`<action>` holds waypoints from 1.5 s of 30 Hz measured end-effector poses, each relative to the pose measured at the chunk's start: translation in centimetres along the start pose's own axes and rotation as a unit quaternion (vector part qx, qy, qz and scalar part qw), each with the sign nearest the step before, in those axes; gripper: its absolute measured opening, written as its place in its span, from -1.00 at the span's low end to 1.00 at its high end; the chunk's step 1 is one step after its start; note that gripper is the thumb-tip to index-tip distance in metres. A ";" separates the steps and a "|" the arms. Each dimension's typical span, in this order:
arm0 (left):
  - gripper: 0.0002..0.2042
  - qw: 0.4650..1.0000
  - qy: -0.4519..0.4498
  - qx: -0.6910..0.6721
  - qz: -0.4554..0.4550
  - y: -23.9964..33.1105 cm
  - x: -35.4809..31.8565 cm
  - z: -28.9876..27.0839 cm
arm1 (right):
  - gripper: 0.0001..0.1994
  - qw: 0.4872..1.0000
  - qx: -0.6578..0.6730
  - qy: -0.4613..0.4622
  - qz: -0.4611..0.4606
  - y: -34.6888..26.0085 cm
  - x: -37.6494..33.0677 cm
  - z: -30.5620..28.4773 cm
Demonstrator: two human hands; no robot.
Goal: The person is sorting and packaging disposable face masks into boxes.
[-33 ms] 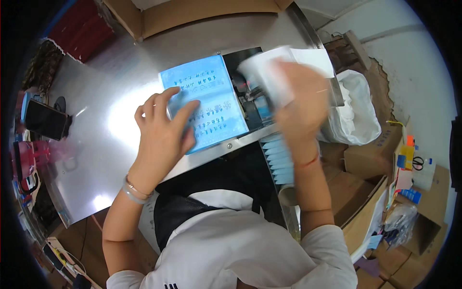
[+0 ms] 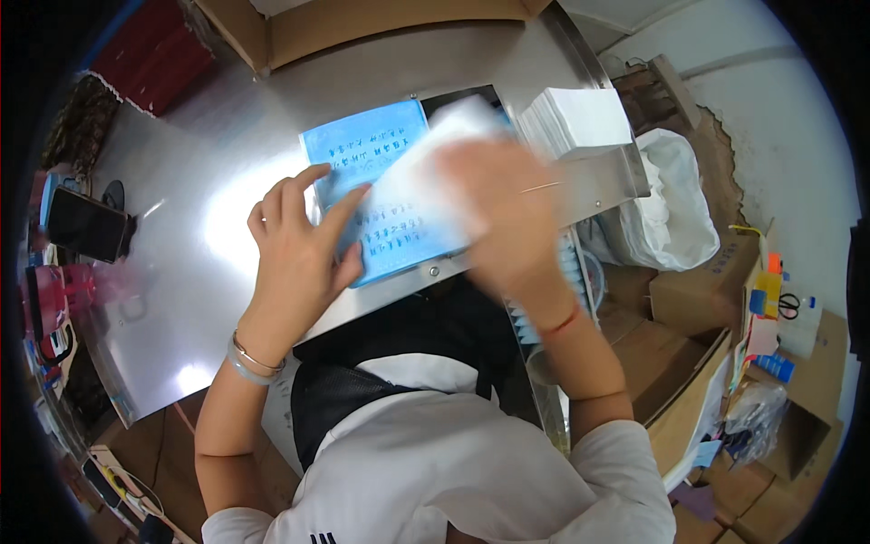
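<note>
A flat blue sheet or packet (image 2: 381,249) with printed dark blue lettering lies at the table's near edge. At its left side rests my left hand (image 2: 304,218), open, with thumb and fingers apart and fingertips touching the blue surface. My right hand (image 2: 503,204), smeared by motion, has a white sheet (image 2: 412,181) in its grip. That sheet is tilted over the right part of the blue piece and hides some of it. Farther right stands a stack of white folded sheets (image 2: 584,122) on the metal table (image 2: 190,299).
An open cardboard box (image 2: 390,36) stands at the back. A white bag (image 2: 675,213) hangs past the table's right edge, with cardboard boxes (image 2: 698,304) below. At left are a phone (image 2: 88,224) and a pink clear container (image 2: 59,290). Light-blue pleated pieces sit under the table's right side.
My right hand has swung left, bringing the white sheet from beside the stack to over the blue piece. The stack now shows more fully. My left hand has barely shifted.
</note>
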State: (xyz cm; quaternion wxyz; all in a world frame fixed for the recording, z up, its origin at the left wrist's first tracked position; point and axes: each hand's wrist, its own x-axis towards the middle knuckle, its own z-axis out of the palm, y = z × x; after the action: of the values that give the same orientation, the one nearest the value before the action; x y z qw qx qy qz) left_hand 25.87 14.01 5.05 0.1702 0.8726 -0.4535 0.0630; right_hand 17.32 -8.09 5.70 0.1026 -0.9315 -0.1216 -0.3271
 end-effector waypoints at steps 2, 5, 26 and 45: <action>-0.47 0.995 0.003 0.098 -0.009 -1.8 -1.0 1.3 | -0.73 0.981 0.132 -0.131 -0.057 -6.2 -0.4 2.1; -0.55 0.993 0.016 -0.081 -0.083 -0.9 -0.6 0.7 | -0.75 0.998 0.000 -0.069 -0.009 -4.0 1.5 4.7; -0.57 0.996 0.078 -0.021 0.023 2.0 1.6 2.1 | -0.89 0.957 -0.184 -0.117 0.194 9.9 1.9 -2.4; -0.66 0.969 0.079 -0.225 -0.070 0.2 2.3 0.4 | -0.63 0.925 0.096 -0.367 0.007 0.8 5.3 3.3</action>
State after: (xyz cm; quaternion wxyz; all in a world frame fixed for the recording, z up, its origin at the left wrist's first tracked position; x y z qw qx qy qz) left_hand 27.04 12.07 5.35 0.4013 0.8337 -0.3789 0.0162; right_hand 23.49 -7.16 6.39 0.1422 -0.9729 -0.1750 0.0516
